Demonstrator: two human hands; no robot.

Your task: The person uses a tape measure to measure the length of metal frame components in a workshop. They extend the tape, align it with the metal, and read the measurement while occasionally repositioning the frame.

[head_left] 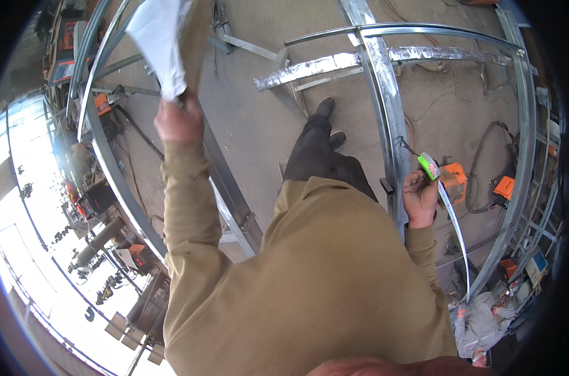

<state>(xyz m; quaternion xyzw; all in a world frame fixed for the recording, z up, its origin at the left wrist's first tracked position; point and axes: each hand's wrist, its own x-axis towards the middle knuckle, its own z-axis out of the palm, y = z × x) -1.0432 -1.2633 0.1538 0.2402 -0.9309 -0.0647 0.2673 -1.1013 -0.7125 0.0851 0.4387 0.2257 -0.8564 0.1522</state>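
My left hand (180, 119) is raised at the upper left, its fingers closed round the lower end of some white paper sheets (161, 44). The sheets bend and blur toward the top edge. On the right, my right hand (420, 195) grips a green and grey tape measure (429, 166) next to an upright of galvanized steel (387, 106). A dark strap hangs between the case and the upright. The white blade (452, 216) runs out from the case and curves down to a co-worker (483, 323) in grey at the lower right, whose hand is at its far end.
Steel beams (322, 69) cross the upper right, forming a frame around my legs. A long steel profile (231, 178) stands on my left. Orange machines (453, 182) and a cable (485, 156) lie on the floor at right. More equipment (99, 241) lines the bright left side.
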